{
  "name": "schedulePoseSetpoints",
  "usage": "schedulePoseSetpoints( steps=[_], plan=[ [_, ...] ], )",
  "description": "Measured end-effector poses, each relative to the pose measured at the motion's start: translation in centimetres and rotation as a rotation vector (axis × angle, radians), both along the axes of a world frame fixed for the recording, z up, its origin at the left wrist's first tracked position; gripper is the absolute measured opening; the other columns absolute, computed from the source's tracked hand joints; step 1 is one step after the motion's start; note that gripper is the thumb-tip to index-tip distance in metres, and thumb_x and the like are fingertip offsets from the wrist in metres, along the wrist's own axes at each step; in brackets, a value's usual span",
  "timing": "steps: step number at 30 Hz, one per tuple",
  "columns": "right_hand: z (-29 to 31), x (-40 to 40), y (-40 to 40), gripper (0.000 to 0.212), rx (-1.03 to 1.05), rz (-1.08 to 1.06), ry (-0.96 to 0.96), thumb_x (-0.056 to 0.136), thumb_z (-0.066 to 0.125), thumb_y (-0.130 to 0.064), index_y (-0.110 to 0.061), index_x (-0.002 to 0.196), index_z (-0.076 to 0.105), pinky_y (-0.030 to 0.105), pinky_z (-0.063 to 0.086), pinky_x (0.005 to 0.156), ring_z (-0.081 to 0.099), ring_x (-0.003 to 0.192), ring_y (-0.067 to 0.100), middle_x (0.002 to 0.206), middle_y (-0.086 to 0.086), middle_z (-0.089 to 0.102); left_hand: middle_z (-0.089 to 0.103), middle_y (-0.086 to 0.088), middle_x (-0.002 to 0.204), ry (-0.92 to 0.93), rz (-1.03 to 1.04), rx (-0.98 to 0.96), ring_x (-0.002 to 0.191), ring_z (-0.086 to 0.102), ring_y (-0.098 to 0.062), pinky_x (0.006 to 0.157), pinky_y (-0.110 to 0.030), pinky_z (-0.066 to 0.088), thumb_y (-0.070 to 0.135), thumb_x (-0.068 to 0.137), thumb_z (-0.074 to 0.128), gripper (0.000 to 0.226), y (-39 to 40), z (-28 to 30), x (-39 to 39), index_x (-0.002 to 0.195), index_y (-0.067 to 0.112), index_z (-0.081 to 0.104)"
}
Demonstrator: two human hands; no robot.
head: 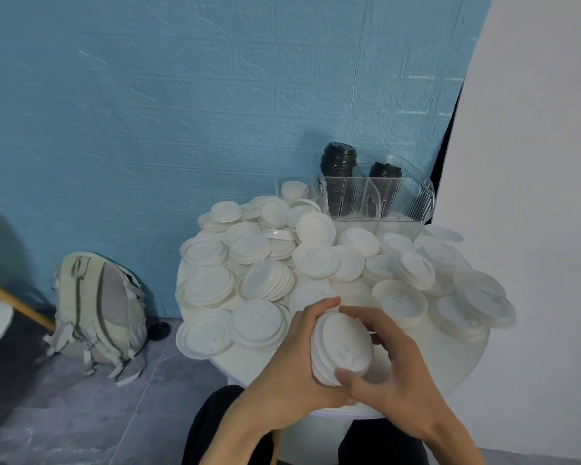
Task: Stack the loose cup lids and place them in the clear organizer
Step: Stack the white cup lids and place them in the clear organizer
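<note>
Both hands hold a short stack of white cup lids (344,347) over the near edge of the round white table (433,374). My left hand (292,364) cups the stack from the left, fingers curled over its top edge. My right hand (386,370) grips it from the right, thumb on the lower rim. Loose white lids (265,263) cover most of the table in a heap. The clear organizer (376,196) stands at the table's far edge and holds two stacks of black lids (337,162). A smaller clear holder (294,189) with white lids sits to its left.
A grey-green backpack (98,310) leans against the blue wall on the floor to the left. A black lid (160,328) lies on the floor beside it. A white panel (534,196) rises close on the right. My dark-trousered knees are below the table.
</note>
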State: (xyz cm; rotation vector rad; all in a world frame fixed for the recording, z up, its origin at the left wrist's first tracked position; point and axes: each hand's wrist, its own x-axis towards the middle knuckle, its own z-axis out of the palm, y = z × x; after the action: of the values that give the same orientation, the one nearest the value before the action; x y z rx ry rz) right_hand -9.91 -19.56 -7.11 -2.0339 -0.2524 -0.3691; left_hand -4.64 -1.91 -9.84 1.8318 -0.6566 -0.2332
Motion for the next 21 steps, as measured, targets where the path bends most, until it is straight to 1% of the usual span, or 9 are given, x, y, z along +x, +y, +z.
schedulePoseSetpoints(
  steps=[3,5,8,10,12,17,19,21],
  plan=[
    [0.1,-0.2,-0.1,0.064,-0.013,0.006,-0.019,0.063,0.076,-0.038,-0.051,0.122,0.057,0.011,0.044,0.089,0.060,0.118,0.010,0.123,-0.014,0.066,0.040,0.023,0.145,-0.020,-0.007,0.030,0.139,0.043,-0.004,0.115,-0.035,0.042,0.023,0.066,0.092,0.106,-0.1,0.0,0.1,0.143,0.058,0.027],
    [0.0,-0.2,-0.2,0.064,-0.023,0.008,-0.017,0.065,0.076,-0.039,-0.051,0.125,0.056,0.013,0.044,0.090,0.059,0.120,0.012,0.127,-0.013,0.065,0.041,0.026,0.143,-0.031,-0.001,0.052,0.138,0.042,-0.003,0.115,-0.035,0.042,0.029,0.065,0.094,0.107,-0.1,0.0,0.0,0.141,0.061,0.026],
    [-0.4,-0.3,-0.5,0.065,-0.057,-0.001,-0.006,0.067,0.075,-0.043,-0.049,0.129,0.056,0.011,0.042,0.093,0.056,0.126,0.008,0.133,-0.018,0.060,0.041,0.027,0.143,-0.031,0.011,0.064,0.137,0.041,0.001,0.115,-0.031,0.041,0.037,0.065,0.095,0.109,-0.3,0.0,-0.4,0.143,0.063,0.023],
    [-0.7,-0.3,-0.7,0.068,-0.091,-0.012,0.010,0.067,0.073,-0.047,-0.047,0.132,0.055,0.017,0.040,0.099,0.052,0.130,0.007,0.136,-0.021,0.057,0.043,0.026,0.145,-0.018,0.003,0.047,0.136,0.044,0.004,0.115,-0.029,0.041,0.038,0.067,0.095,0.110,-0.5,0.1,-0.5,0.146,0.059,0.022],
    [-0.9,-0.3,-0.8,0.070,-0.126,-0.028,0.026,0.067,0.071,-0.050,-0.048,0.135,0.053,0.023,0.036,0.102,0.049,0.131,0.006,0.137,-0.024,0.054,0.043,0.031,0.145,-0.018,0.003,0.045,0.136,0.043,0.008,0.115,-0.026,0.041,0.040,0.069,0.093,0.109,-0.7,0.3,-0.7,0.148,0.057,0.021],
    [-1.0,-0.3,-0.7,0.069,-0.204,-0.024,0.014,0.069,0.067,-0.050,-0.059,0.134,0.046,0.025,0.033,0.102,0.046,0.132,0.004,0.139,-0.028,0.049,0.036,0.038,0.149,-0.054,0.014,0.044,0.139,0.036,0.012,0.116,-0.024,0.037,0.045,0.070,0.093,0.111,-0.8,0.6,-1.3,0.150,0.057,0.018],
    [-1.0,-0.3,-0.6,0.068,-0.247,-0.018,0.010,0.069,0.066,-0.049,-0.060,0.133,0.046,0.026,0.033,0.101,0.043,0.132,-0.001,0.137,-0.032,0.046,0.037,0.039,0.148,-0.069,0.024,0.039,0.139,0.037,0.012,0.116,-0.022,0.037,0.044,0.069,0.093,0.111,-0.8,0.7,-1.5,0.151,0.056,0.019],
    [-1.1,-0.4,-0.5,0.067,-0.276,-0.010,0.014,0.070,0.063,-0.049,-0.060,0.133,0.045,0.028,0.034,0.101,0.041,0.130,-0.004,0.135,-0.034,0.044,0.039,0.038,0.146,-0.074,0.045,0.023,0.139,0.039,0.011,0.116,-0.024,0.038,0.041,0.071,0.093,0.107,-0.7,0.6,-1.7,0.151,0.054,0.022]
  ],
)
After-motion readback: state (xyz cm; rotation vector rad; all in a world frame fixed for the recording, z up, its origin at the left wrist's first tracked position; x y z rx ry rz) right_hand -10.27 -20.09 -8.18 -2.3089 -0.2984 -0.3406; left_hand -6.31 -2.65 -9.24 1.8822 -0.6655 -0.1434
